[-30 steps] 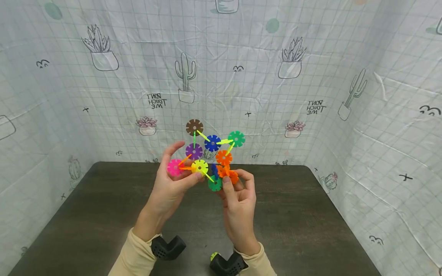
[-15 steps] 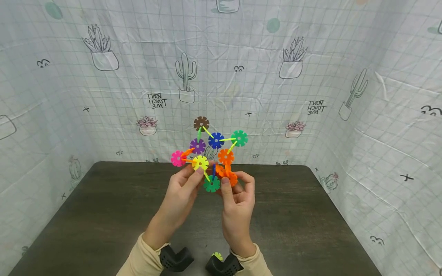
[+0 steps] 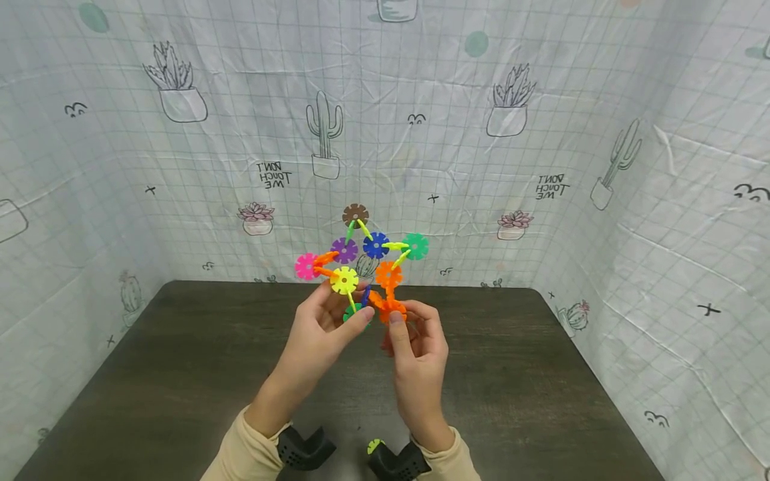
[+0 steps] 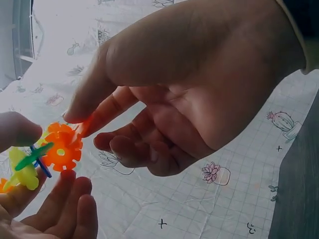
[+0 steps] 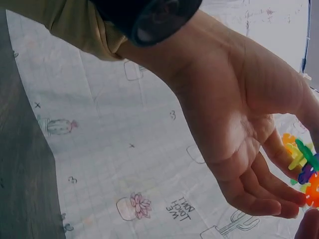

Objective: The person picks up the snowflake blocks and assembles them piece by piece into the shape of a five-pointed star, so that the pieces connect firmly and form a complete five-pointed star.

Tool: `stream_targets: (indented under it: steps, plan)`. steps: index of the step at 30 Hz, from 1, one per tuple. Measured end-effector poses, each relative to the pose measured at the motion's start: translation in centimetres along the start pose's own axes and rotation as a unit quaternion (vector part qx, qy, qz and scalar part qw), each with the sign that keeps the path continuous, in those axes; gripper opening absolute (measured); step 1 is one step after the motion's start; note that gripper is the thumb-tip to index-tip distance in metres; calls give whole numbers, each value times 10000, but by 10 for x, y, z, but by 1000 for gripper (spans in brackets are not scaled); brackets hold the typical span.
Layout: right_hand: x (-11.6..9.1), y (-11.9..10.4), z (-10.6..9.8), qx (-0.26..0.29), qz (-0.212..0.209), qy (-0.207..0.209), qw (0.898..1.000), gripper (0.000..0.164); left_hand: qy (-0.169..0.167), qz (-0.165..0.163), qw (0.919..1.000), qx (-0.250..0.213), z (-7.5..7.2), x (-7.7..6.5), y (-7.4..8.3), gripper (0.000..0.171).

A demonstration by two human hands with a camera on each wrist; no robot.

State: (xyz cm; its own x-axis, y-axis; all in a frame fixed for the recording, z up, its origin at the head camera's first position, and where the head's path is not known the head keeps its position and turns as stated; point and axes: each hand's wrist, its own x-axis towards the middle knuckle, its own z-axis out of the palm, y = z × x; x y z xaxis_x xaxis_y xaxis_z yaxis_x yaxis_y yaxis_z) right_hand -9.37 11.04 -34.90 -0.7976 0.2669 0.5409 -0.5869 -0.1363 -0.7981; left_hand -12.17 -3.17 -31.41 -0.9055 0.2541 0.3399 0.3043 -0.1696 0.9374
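Note:
Both hands hold up a zigzag chain of notched, interlocking plastic discs in the head view. From the top, a brown disc (image 3: 355, 215) links to a purple disc (image 3: 345, 250) and a blue disc (image 3: 376, 245). A pink disc (image 3: 306, 266) and a yellow disc (image 3: 345, 280) lie at the left. My left hand (image 3: 321, 331) has its thumb over a green disc (image 3: 350, 314), its fingers behind. With thumb and index, my right hand (image 3: 419, 351) pinches a low orange disc (image 3: 392, 310). An orange disc (image 4: 62, 149) shows between fingertips in the left wrist view.
A dark table (image 3: 511, 387) lies below the hands. One yellow-green disc (image 3: 375, 445) is on it, partly hidden by the right wrist's black camera mount (image 3: 398, 462). A white printed cloth (image 3: 421, 153) stands behind and at both sides.
My left hand has moved inward from the pink and yellow discs; its thumb has gone from the yellow disc to the green one. The brown disc has shifted right. My right hand keeps its pinch.

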Motion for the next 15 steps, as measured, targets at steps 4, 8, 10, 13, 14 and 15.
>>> stream_targets:
  steps: [4,8,10,13,14,15]
  plan:
    - [0,0,-4,-124,-169,-88,9997,20,92,76,9998,-164,3,1,-1,47]
    - [-1,2,-7,-258,-317,-230,9989,20,255,112,9992,-285,6,2,-3,46]
    - [-1,3,-10,-394,-380,-301,9980,20,373,79,9988,-318,6,1,-4,45]
    - [-1,4,-15,-616,-531,-505,9954,22,495,39,9981,-370,6,1,-3,43]
    - [0,5,-18,-682,-558,-604,9943,22,527,56,9980,-359,6,1,-3,43]
    - [0,6,-21,-733,-528,-723,9933,23,553,88,9979,-338,5,2,-3,43]
